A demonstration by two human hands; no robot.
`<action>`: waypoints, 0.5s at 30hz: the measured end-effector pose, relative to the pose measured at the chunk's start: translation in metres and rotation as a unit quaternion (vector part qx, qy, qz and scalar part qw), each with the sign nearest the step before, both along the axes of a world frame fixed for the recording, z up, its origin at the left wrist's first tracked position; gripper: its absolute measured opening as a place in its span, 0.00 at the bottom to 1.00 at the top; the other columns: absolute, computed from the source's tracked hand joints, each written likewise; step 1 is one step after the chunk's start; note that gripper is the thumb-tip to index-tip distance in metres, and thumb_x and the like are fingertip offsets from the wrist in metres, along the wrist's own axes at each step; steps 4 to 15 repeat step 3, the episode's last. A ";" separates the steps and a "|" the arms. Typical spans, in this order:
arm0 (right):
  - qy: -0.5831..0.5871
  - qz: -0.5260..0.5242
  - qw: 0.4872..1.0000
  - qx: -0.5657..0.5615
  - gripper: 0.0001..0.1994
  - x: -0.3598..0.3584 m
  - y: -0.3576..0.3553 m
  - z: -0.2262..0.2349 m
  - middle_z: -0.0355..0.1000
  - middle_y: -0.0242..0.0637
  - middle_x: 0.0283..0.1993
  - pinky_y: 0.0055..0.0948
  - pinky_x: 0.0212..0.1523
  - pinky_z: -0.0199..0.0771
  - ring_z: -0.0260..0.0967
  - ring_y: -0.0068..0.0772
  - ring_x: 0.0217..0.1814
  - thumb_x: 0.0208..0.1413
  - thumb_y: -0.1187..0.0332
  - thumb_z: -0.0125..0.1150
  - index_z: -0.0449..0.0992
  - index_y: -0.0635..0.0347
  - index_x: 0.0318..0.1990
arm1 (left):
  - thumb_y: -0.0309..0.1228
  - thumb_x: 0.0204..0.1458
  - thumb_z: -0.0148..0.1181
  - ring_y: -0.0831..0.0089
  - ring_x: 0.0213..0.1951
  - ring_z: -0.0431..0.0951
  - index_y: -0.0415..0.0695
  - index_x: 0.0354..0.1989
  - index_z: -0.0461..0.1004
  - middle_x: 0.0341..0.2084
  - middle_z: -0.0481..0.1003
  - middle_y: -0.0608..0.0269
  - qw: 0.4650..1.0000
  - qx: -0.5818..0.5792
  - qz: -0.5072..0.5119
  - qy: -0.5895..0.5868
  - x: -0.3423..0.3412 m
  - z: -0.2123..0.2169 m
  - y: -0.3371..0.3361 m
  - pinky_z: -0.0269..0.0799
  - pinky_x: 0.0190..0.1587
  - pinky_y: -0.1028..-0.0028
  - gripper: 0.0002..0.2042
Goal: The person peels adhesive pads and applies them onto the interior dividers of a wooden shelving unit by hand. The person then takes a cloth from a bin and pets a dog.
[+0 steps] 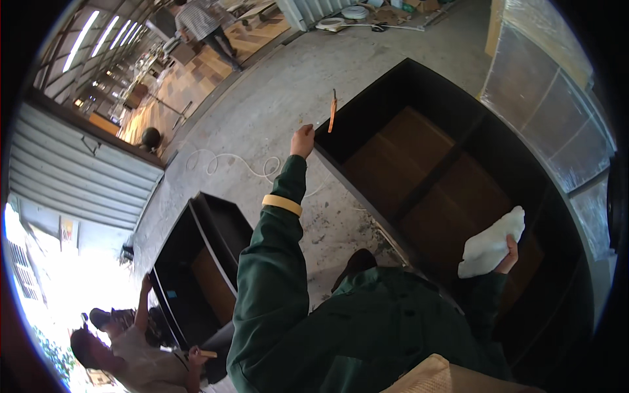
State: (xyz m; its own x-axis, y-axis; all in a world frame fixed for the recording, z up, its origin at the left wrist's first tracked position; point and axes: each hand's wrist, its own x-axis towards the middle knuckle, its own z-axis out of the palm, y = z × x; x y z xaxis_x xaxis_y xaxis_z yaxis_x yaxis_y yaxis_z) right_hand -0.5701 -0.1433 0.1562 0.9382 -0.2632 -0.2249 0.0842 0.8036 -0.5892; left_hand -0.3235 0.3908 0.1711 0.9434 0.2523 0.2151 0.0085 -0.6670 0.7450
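Note:
A large black cabinet carcass (429, 180) with brown inner panels and dividers lies open side up before me. My left hand (302, 141) is stretched out far, its fingers closed at the cabinet's far left corner. In my right hand (508, 255), held over the near right part of the cabinet, is a folded white cloth (491, 242), soft and bulky. A thin orange stick-like tool (333, 114) with a dark tip shows at the cabinet's far left edge; its exact kind is unclear.
Left of me stands another black cabinet (196, 262), with a co-worker (144, 360) touching it and a second person (108, 321) behind. A pale hose or cord (229, 157) loops across the concrete floor. Plastic-wrapped panels (544, 85) stand at the right. Someone walks (203, 29) far off.

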 end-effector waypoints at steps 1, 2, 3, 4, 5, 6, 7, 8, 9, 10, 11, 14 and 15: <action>0.000 -0.014 1.000 0.000 0.26 0.001 0.002 0.000 0.65 0.41 0.50 0.36 0.54 0.62 0.63 0.40 0.52 0.45 0.63 0.52 0.62 0.63 0.54 | 0.38 0.50 0.51 0.62 0.41 0.75 0.38 0.45 0.72 0.38 0.75 0.52 0.998 0.063 0.000 0.005 0.021 -0.002 0.001 0.68 0.44 0.71 0.18; -0.037 -0.009 0.999 0.008 0.28 0.000 0.004 -0.001 0.65 0.41 0.52 0.35 0.55 0.61 0.62 0.39 0.54 0.45 0.62 0.52 0.60 0.63 0.55 | 0.34 0.48 0.50 0.58 0.47 0.72 0.40 0.46 0.71 0.42 0.73 0.48 0.997 0.052 -0.013 0.048 0.041 -0.004 0.002 0.66 0.49 0.68 0.18; -0.073 -0.005 0.997 0.018 0.30 -0.001 0.011 -0.005 0.64 0.41 0.53 0.35 0.57 0.59 0.60 0.39 0.56 0.44 0.62 0.53 0.58 0.63 0.57 | 0.34 0.48 0.50 0.58 0.47 0.72 0.40 0.46 0.71 0.42 0.73 0.48 0.997 0.055 -0.028 0.047 0.063 -0.004 0.001 0.66 0.49 0.68 0.18; -0.073 -0.005 0.997 0.018 0.30 -0.001 0.011 -0.005 0.64 0.41 0.53 0.35 0.57 0.59 0.60 0.39 0.56 0.44 0.62 0.53 0.58 0.63 0.57 | 0.34 0.48 0.50 0.58 0.47 0.72 0.40 0.46 0.71 0.42 0.73 0.48 0.997 0.055 -0.028 0.047 0.063 -0.004 0.001 0.66 0.49 0.68 0.18; -0.073 -0.005 0.997 0.018 0.30 -0.001 0.011 -0.005 0.64 0.41 0.53 0.35 0.57 0.59 0.60 0.39 0.56 0.44 0.62 0.53 0.58 0.63 0.57 | 0.34 0.48 0.50 0.58 0.47 0.72 0.40 0.46 0.71 0.42 0.73 0.48 0.997 0.055 -0.028 0.047 0.063 -0.004 0.001 0.66 0.49 0.68 0.18; -0.073 -0.005 0.997 0.018 0.30 -0.001 0.011 -0.005 0.64 0.41 0.53 0.35 0.57 0.59 0.60 0.39 0.56 0.44 0.62 0.53 0.58 0.63 0.57 | 0.34 0.48 0.50 0.58 0.47 0.72 0.40 0.46 0.71 0.42 0.73 0.48 0.997 0.055 -0.028 0.047 0.063 -0.004 0.001 0.66 0.49 0.68 0.18; -0.073 -0.005 0.997 0.018 0.30 -0.001 0.011 -0.005 0.64 0.41 0.53 0.35 0.57 0.59 0.60 0.39 0.56 0.44 0.62 0.53 0.58 0.63 0.57 | 0.34 0.48 0.50 0.58 0.47 0.72 0.40 0.46 0.71 0.42 0.73 0.48 0.997 0.055 -0.028 0.047 0.063 -0.004 0.001 0.66 0.49 0.68 0.18; -0.073 -0.005 0.997 0.018 0.30 -0.001 0.011 -0.005 0.64 0.41 0.53 0.35 0.57 0.59 0.60 0.39 0.56 0.44 0.62 0.53 0.58 0.63 0.57 | 0.34 0.48 0.50 0.58 0.47 0.72 0.40 0.46 0.71 0.42 0.73 0.48 0.997 0.055 -0.028 0.047 0.063 -0.004 0.001 0.66 0.49 0.68 0.18; -0.073 -0.005 0.997 0.018 0.30 -0.001 0.011 -0.005 0.64 0.41 0.53 0.35 0.57 0.59 0.60 0.39 0.56 0.44 0.62 0.53 0.58 0.63 0.57 | 0.34 0.48 0.50 0.58 0.47 0.72 0.40 0.46 0.71 0.42 0.73 0.48 0.997 0.055 -0.028 0.047 0.063 -0.004 0.001 0.66 0.49 0.68 0.18; -0.073 -0.005 0.997 0.018 0.30 -0.001 0.011 -0.005 0.64 0.41 0.53 0.35 0.57 0.59 0.60 0.39 0.56 0.44 0.62 0.53 0.58 0.63 0.57 | 0.34 0.48 0.50 0.58 0.47 0.72 0.40 0.46 0.71 0.42 0.73 0.48 0.997 0.055 -0.028 0.047 0.063 -0.004 0.001 0.66 0.49 0.68 0.18; -0.073 -0.005 0.997 0.018 0.30 -0.001 0.011 -0.005 0.64 0.41 0.53 0.35 0.57 0.59 0.60 0.39 0.56 0.44 0.62 0.53 0.58 0.63 0.57 | 0.34 0.48 0.50 0.58 0.47 0.72 0.40 0.46 0.71 0.42 0.73 0.48 0.997 0.055 -0.028 0.047 0.063 -0.004 0.001 0.66 0.49 0.68 0.18; -0.073 -0.005 0.997 0.018 0.30 -0.001 0.011 -0.005 0.64 0.41 0.53 0.35 0.57 0.59 0.60 0.39 0.56 0.44 0.62 0.53 0.58 0.63 0.57 | 0.34 0.48 0.50 0.58 0.47 0.72 0.40 0.46 0.71 0.42 0.73 0.48 0.997 0.055 -0.028 0.047 0.063 -0.004 0.001 0.66 0.49 0.68 0.18; -0.073 -0.005 0.997 0.018 0.30 -0.001 0.011 -0.005 0.64 0.41 0.53 0.35 0.57 0.59 0.60 0.39 0.56 0.44 0.62 0.53 0.58 0.63 0.57 | 0.34 0.48 0.50 0.58 0.47 0.72 0.40 0.46 0.71 0.42 0.73 0.48 0.997 0.055 -0.028 0.047 0.063 -0.004 0.001 0.66 0.49 0.68 0.18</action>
